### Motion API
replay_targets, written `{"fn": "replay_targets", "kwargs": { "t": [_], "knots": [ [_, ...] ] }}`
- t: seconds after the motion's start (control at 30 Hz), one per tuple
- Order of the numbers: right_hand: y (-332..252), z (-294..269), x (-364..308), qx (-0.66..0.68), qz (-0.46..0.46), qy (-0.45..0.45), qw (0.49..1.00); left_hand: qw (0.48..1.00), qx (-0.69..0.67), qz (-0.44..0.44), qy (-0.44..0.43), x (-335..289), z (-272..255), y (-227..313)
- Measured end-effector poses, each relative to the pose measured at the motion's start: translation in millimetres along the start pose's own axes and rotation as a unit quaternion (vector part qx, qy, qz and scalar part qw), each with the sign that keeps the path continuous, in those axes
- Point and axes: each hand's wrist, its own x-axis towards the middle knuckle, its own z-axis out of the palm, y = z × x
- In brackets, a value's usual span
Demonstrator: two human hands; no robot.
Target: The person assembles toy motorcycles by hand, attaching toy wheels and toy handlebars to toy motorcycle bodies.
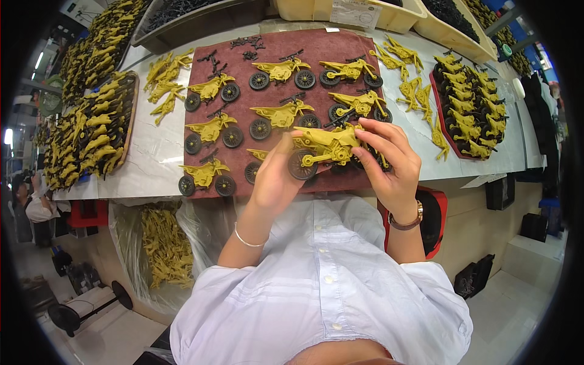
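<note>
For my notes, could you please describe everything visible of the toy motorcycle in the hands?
The toy motorcycle has a yellow, plastic-looking body with moulded detail and a dark wheel at its left end. It is held roughly upright above the cloth between left hand and right hand, whose fingers cover part of its right end.

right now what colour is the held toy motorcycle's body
The toy motorcycle's body is yellow; head view.

Bench (pixel 155 158) passable left of the mat's (pixel 304 39) near half; bikes (pixel 283 114) crowd the mat; bins (pixel 307 11) wall the far edge; frames (pixel 423 97) obstruct the right.
</note>
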Motion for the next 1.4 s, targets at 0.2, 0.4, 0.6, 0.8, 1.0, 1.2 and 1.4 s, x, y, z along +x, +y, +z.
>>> {"fn": "replay_targets", "kwargs": {
  "t": [0.2, 0.4, 0.6, 0.8, 1.0, 1.2, 1.4],
  "knots": [
    [-2, -1, -6, -0.016, -0.001, -0.006, 1.000, 1.000, -0.005, -0.010, -0.022, -1, 7, -1],
    [-3, -1, -9, -0.042, -0.020, -0.022, 0.999, 0.996, 0.078, 0.028, -0.017, -3, 12, -5],
    [-3, -1, -12, -0.043, -0.026, -0.020, 0.999, 0.979, 0.180, 0.093, 0.005, -1, 8, -13],
    [7, 2, -26, 0.124, 0.018, 0.085, 0.988, 0.943, 0.306, 0.125, -0.034, -6, 10, -7],
    [6, -12, -23, 0.395, 0.327, -0.150, 0.845, 0.930, 0.335, 0.114, -0.098, -9, 10, -4],
    [3, -4, -28, 0.434, 0.311, -0.078, 0.842, 0.956, 0.281, 0.045, -0.075, -8, 11, 1],
    [-3, 16, -35, 0.520, 0.319, 0.090, 0.787, 0.979, 0.191, 0.072, -0.020, -12, 8, -19]
  ]
}}
